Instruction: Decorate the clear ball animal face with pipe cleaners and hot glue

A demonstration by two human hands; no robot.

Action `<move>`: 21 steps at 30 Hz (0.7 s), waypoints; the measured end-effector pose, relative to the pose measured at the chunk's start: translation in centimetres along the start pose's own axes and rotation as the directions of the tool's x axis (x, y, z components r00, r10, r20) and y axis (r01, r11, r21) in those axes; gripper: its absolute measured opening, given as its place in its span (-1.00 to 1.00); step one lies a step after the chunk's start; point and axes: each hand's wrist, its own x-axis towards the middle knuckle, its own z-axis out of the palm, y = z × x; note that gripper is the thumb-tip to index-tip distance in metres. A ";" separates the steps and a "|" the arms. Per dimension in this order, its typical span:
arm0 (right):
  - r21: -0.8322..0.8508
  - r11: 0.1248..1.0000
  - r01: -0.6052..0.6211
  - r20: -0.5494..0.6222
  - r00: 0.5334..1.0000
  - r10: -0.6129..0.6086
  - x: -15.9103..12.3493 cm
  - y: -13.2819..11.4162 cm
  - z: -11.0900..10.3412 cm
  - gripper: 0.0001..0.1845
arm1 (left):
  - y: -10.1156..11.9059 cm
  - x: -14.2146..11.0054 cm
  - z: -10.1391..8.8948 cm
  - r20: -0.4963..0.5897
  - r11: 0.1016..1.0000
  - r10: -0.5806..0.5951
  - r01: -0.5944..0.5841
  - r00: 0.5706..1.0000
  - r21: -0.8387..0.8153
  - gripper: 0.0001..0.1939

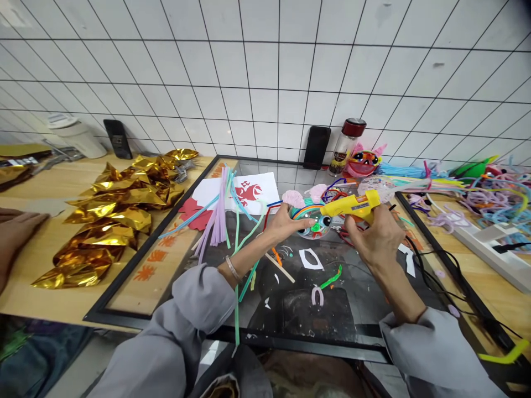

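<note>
My right hand point(379, 235) is wrapped round a yellow hot glue gun point(350, 205), its nozzle pointing left. The tip meets the upper edge of a round, clear craft head point(316, 228) with big black-and-white eyes, a green nose and pink fuzzy ears. My left hand point(286, 225) grips the left side of this head, thumb across its front. Just below lie a white paper cut-out point(311, 258), a green pipe cleaner point(332, 276) and a pink U-shaped pipe cleaner point(317, 296). A thin wooden stick point(280, 267) rests near my left wrist.
Pastel pipe cleaners point(218, 215) lie over a sheet with a red print point(249, 192). Gold foil pieces point(124, 210) spread at left, near another person's hand point(19, 237). A phone point(317, 147), a glass bottle point(348, 145) and a finished-looking pink craft head point(364, 161) stand at the wall. A power strip point(489, 249) and black cables are right.
</note>
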 end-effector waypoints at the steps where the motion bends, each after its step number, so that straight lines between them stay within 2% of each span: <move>1: 0.000 1.000 -0.004 0.006 1.000 0.004 0.1 -0.1 0.1 -0.79 | 0.1 0.0 -0.1 -0.001 0.999 -0.029 0.029 1.000 0.038 -0.27; 4: 0.003 1.000 -0.007 0.023 1.000 0.007 0.3 -0.2 0.2 -0.78 | 0.2 0.1 -0.3 0.025 0.991 -0.079 0.076 0.997 0.106 -0.29; 7: 0.006 1.000 -0.026 0.032 0.999 0.026 0.3 -0.1 0.4 -0.77 | 0.2 0.2 -0.4 0.049 0.992 -0.067 0.061 0.997 0.113 -0.33; 11: 0.000 0.998 -0.058 0.020 0.998 0.058 0.3 0.0 0.7 -0.76 | 0.2 0.4 -0.2 0.025 0.992 -0.047 0.043 0.999 0.122 -0.35; 15: -0.019 0.999 -0.047 0.041 0.998 0.048 0.2 -0.1 0.8 -0.76 | 0.8 0.2 -0.1 0.013 0.986 -0.086 0.083 0.996 0.144 -0.41; 21: 0.012 0.997 -0.077 0.067 0.995 0.076 0.1 -0.2 0.7 -0.76 | 2.0 -0.3 -0.8 -0.007 0.982 -0.023 0.024 1.000 0.189 -0.47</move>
